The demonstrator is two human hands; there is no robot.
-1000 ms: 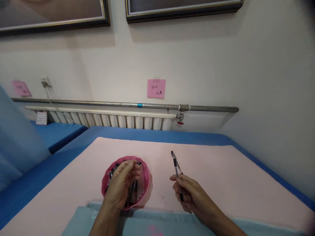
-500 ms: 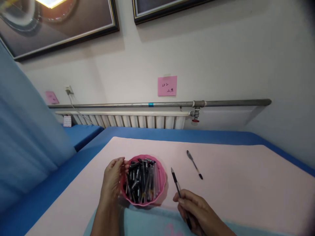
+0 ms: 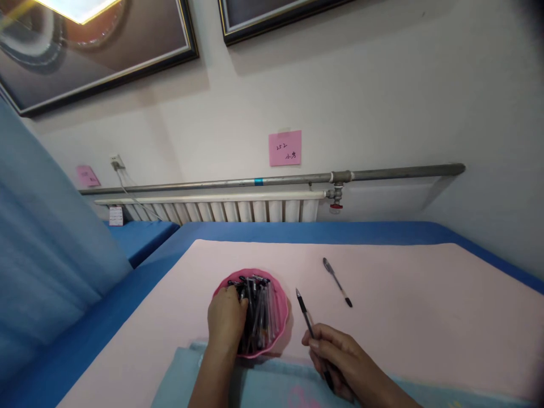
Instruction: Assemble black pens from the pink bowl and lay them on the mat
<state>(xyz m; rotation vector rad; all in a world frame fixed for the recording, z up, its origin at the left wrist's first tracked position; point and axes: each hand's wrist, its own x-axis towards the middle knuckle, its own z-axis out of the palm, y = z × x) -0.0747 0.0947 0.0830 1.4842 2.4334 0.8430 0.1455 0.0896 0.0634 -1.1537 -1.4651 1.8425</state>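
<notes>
My right hand (image 3: 340, 360) grips an uncapped black pen (image 3: 309, 323), its tip pointing up and away from me. My left hand (image 3: 227, 317) reaches over the left side of a pink scalloped bowl (image 3: 284, 326). Its fingers dip among the pens and caps, mostly out of sight, so whether they hold anything is hidden. Black caps and clear pen barrels (image 3: 270, 317) fill the bowl. To the right of the bowl a capped pen (image 3: 338, 282) lies by itself on the pink sheet (image 3: 395, 317).
The pink sheet covers a blue bed-like surface (image 3: 297, 231). Light blue cloth (image 3: 267, 385) lies along the near edge. At the left hangs a blue curtain (image 3: 46, 238). Behind stand a white radiator (image 3: 242, 211) and a metal pipe (image 3: 293, 179) along the wall.
My left hand has moved right, from the bowl's left rim to down among its contents. My right hand still holds the pen in nearly the same place.
</notes>
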